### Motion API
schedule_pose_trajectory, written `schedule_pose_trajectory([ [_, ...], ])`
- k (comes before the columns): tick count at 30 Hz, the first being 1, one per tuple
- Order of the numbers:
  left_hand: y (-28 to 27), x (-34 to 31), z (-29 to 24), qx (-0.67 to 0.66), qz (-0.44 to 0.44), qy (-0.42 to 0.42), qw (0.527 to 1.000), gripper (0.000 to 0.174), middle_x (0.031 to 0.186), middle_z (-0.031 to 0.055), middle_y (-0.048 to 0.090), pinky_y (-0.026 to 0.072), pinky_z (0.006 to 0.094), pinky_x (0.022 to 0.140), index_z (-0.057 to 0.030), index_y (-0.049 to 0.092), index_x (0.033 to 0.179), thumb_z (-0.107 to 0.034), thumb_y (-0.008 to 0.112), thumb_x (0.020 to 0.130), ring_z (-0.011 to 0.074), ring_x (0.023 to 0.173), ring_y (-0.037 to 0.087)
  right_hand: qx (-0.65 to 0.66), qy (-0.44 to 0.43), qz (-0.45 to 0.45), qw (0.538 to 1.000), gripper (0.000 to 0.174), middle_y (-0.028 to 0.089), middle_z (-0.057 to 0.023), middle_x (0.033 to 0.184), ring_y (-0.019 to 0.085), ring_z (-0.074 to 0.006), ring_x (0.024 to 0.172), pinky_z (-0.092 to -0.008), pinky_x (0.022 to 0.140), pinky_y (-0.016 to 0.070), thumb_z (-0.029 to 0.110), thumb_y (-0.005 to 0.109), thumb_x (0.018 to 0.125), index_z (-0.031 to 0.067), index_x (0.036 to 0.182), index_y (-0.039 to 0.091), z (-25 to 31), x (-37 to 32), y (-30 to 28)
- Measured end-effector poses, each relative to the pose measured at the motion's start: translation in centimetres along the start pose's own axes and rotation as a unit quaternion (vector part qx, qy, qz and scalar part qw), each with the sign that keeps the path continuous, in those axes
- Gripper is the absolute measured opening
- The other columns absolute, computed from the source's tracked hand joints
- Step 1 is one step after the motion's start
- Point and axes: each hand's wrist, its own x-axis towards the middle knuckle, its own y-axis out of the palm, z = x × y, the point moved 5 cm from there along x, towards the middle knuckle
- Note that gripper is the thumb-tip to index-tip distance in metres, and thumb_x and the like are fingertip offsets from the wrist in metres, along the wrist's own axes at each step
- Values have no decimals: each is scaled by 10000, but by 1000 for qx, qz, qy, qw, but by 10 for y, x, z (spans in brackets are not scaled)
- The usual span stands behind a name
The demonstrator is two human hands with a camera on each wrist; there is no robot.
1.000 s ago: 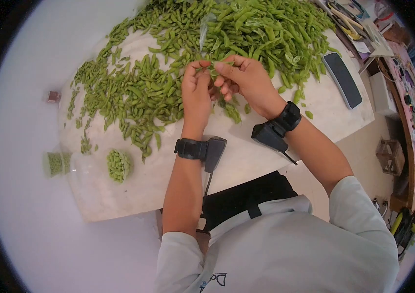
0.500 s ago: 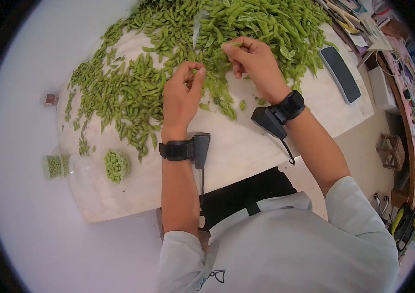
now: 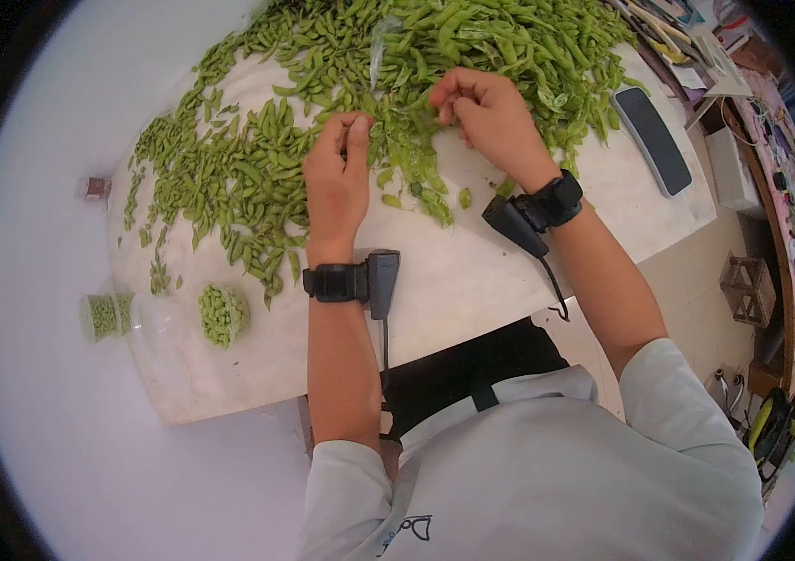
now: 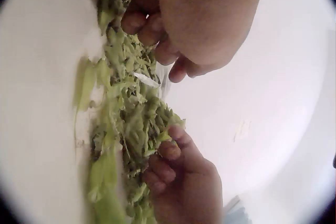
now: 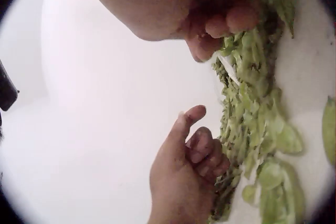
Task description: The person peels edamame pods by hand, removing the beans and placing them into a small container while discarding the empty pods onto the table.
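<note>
Over the near edge of a heap of green soybean pods (image 3: 271,168) is my left hand (image 3: 336,178). Its fingers curl into the palm and the thumb stands out in the right wrist view; whether anything lies inside I cannot tell. My right hand (image 3: 500,122) is to its right, apart from it, in front of the larger pods (image 3: 509,47). In the left wrist view its thumb and forefinger come together at a yellow-green pod (image 4: 166,136), the other fingers bent. Between the hands, flattened pods (image 3: 430,192) lie on the white tabletop (image 3: 453,271).
A clear cup of shelled green beans (image 3: 222,316) stands at the left, with a second container of beans (image 3: 107,316) beyond it. At the right edge lies a phone (image 3: 651,140). Clear plastic (image 3: 383,47) sticks up from the heap.
The hands have parted from where they met over a pod. My left hand has moved left; my right hand went up toward the larger pods, and its fingertips have since dipped slightly.
</note>
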Motion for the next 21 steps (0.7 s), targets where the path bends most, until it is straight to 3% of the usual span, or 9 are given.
schedule_pose_trajectory([
  [3, 5, 1, 5, -16, 17, -10, 1000, 270, 860, 19, 604, 407, 235, 709, -11, 582, 984, -257, 477, 952, 90, 765, 499, -129, -47, 42, 990, 289, 583, -71, 643, 492, -117, 519, -281, 502, 416, 2, 420, 747, 19, 925, 647, -3, -1, 7],
  [6, 10, 0, 5, -10, 29, -16, 999, 268, 872, 24, 609, 410, 233, 713, -10, 580, 980, -256, 477, 952, 93, 775, 510, -154, -106, 24, 982, 332, 585, -102, 629, 494, -145, 504, -317, 505, 410, 0, 423, 716, 20, 942, 665, -8, 3, 9],
  [9, 10, 0, 5, -18, 32, -10, 999, 266, 882, 30, 614, 416, 233, 720, -6, 579, 973, -251, 480, 951, 98, 789, 526, -247, 30, 69, 966, 376, 647, -195, 916, 613, -353, 872, -376, 815, 481, 33, 441, 688, 83, 974, 680, -3, -3, 8],
  [12, 11, 0, 6, -7, 35, -2, 999, 257, 876, 36, 618, 422, 234, 720, -3, 585, 964, -241, 488, 948, 101, 785, 537, -206, -11, 108, 972, 354, 645, -197, 908, 613, -359, 854, -387, 801, 484, 40, 451, 697, 80, 958, 686, 3, -7, 13],
  [21, 11, -4, -2, 193, 101, -2, 976, 201, 612, 44, 551, 390, 281, 534, -53, 649, 966, -215, 565, 881, 118, 556, 470, -301, -4, 7, 954, 231, 647, -172, 790, 623, -349, 758, -417, 738, 496, 95, 476, 719, 69, 797, 692, -5, 1, -5],
])
